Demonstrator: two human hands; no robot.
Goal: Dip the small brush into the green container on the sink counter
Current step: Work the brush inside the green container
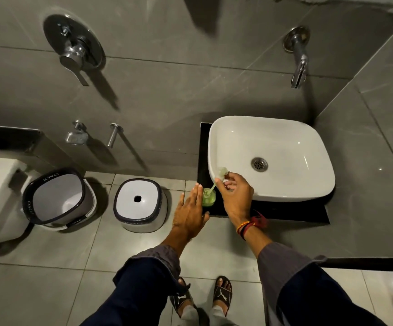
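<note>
Glossy white ceramic basin (284, 137)

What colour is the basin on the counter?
White, with a metal drain; the basin shows clearly in the head view.

One head-worn wide-angle camera looks steeply down and forward from standing height. The basin (270, 158) sits right of centre, near the lens, within arm's reach. The wall tap (297, 56) appears above the basin, the bucket (59, 200) and stool (140, 204) far to its left, the person's feet (202, 295) below it.
</note>
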